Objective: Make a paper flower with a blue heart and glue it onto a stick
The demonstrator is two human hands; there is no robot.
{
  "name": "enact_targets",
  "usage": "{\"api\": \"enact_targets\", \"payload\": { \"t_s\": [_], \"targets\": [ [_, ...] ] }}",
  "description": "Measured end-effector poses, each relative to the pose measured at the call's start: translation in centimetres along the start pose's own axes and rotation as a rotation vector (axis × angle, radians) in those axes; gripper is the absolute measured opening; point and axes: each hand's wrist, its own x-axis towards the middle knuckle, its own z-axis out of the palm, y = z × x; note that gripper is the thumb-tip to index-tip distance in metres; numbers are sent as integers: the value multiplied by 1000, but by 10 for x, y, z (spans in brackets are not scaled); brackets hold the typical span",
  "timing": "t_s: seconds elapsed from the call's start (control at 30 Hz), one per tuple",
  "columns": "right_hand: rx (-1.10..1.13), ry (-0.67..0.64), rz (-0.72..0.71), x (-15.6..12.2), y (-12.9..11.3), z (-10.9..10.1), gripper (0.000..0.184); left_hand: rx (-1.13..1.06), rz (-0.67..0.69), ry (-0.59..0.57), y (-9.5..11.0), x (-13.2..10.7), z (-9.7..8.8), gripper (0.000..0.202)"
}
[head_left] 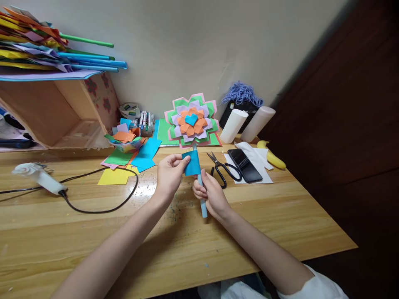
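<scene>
Two bare hands meet above the middle of the wooden table (pixel 280 216), forearms angling in from its near edge. Left hand (pixel 170 172): wrist lifted, thumb and fingertips pinching a blue paper rectangle (pixel 192 162) by its left side. Right hand (pixel 211 195): fist closed round a pale blue rolled paper stem (pixel 203 209), nearly upright, lower end showing below the fist. Rectangle lies against the stem, just under the layered paper flower (pixel 191 120). Scissors (pixel 222 168) just right of the hands, phone (pixel 245 165) beyond them. Glue gun (pixel 40 176) well apart, left; its cord (pixel 102 209) loops toward the left forearm. Widest open wood lies along the near edge.
</scene>
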Motion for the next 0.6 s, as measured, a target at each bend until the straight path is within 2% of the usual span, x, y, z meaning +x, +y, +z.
{"api": "enact_targets", "payload": {
  "t_s": [0.17, 0.47, 0.6],
  "targets": [
    [77, -84, 18, 0, -2, -1, 30, -4, -18, -3, 2, 1, 0, 26],
    [151, -164, 99, 0, -8, -4, 29, 14, 64, -59, 1, 5, -3, 27],
    [147, -182, 118, 0, -8, -5, 29, 28, 18, -54, 1, 6, -2, 30]
  ]
}}
